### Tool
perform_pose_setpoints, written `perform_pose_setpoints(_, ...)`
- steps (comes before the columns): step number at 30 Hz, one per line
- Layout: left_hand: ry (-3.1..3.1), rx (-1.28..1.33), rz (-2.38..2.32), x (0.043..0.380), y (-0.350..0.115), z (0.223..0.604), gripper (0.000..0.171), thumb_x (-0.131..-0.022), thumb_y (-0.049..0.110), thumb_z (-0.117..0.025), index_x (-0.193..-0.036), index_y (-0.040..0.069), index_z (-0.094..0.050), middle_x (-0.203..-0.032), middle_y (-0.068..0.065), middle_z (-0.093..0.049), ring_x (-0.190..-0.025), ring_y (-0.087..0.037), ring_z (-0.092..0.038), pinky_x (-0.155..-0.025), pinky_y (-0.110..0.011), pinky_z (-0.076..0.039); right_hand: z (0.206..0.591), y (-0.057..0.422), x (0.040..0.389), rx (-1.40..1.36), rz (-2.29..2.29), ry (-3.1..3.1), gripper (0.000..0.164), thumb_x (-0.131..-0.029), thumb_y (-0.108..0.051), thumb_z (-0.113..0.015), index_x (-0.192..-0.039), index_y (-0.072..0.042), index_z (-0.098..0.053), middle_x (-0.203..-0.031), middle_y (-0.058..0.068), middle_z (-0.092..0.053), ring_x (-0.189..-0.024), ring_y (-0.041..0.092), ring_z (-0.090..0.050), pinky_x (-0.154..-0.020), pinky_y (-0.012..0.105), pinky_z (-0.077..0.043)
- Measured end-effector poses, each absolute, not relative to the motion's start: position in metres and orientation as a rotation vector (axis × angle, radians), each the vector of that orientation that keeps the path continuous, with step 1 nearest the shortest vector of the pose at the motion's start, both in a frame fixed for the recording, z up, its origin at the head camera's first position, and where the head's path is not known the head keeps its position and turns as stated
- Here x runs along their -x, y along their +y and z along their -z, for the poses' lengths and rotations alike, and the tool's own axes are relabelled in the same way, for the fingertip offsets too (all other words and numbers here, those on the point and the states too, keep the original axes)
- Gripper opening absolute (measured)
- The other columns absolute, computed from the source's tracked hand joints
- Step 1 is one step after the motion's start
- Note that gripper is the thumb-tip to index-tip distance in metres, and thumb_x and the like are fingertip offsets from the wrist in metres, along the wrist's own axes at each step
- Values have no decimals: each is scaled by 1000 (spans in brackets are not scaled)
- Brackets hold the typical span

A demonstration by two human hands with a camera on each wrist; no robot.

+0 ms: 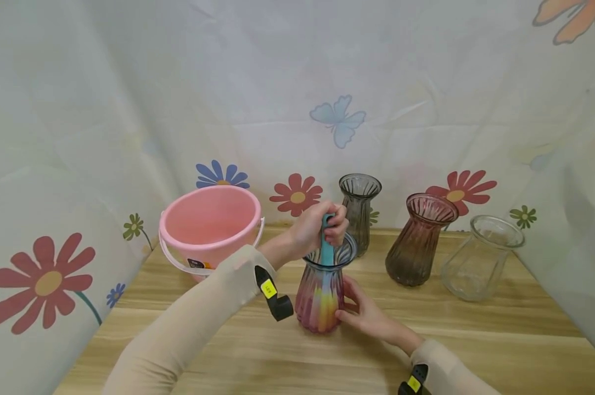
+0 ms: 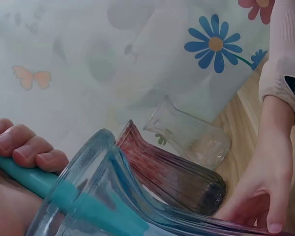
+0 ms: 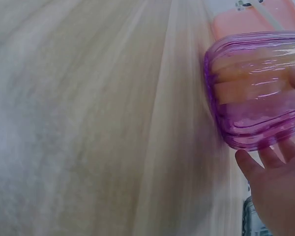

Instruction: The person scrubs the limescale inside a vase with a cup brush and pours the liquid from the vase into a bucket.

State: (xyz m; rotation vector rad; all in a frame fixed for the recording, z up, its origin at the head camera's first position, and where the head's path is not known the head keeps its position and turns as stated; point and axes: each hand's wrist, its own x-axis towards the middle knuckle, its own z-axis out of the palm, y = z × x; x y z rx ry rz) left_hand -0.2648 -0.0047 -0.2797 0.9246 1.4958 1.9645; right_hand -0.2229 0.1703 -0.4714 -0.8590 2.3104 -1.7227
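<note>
My left hand (image 1: pixel 313 227) grips the teal handle of a cleaning brush (image 1: pixel 327 254), fingers wrapped round it just over the mouth of a ribbed glass vase (image 1: pixel 306 307). This vase is blue at the flared rim and purple toward the base, and it stands upright on the table. Through its glass a yellow-orange brush head shows low inside. My right hand (image 1: pixel 369 318) holds the vase near its base from the right, thumb in front and fingers behind. In the right wrist view the purple base (image 3: pixel 255 115) lies between thumb and fingers.
A pink bucket (image 1: pixel 211 246) with a white handle stands at the left. Behind the held vase is a grey vase (image 1: pixel 360 219); to the right are a red-brown vase (image 1: pixel 416 247) and a clear one (image 1: pixel 475 269). A flowered curtain (image 1: pixel 258 82) surrounds the wooden table (image 1: pixel 258 351).
</note>
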Motion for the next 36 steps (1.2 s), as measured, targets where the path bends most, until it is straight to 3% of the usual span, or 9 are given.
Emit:
perform_pose_setpoints(8,1488,-980,-1987,257,-6,251,25,-83,9,-20,-58,10,-23,-47,1,-23,-44,-17,-19,-48,-28,-20,476,169,224,851,1679,2357,74,-86,-13,-63,-144,-4,-18,-135,25,-40,-126,38,-36,-95,39,-43)
perform_pose_setpoints(18,1508,-1039,-2109,253,-17,196,27,-84,10,-21,-57,12,-25,-47,2,-22,-43,-16,-18,-48,-28,-20,473,165,220,726,1645,2389,75,-85,-17,-65,-144,-10,-20,-137,20,-39,-127,34,-38,-95,34,-44)
perform_pose_setpoints(36,1466,-913,-2122,260,-8,250,24,-83,9,-20,-59,10,-24,-49,1,-24,-44,-17,-19,-50,-27,-21,471,166,217,760,1656,2402,75,-86,-16,-64,-144,-8,-18,-136,25,-37,-125,40,-39,-93,34,-45)
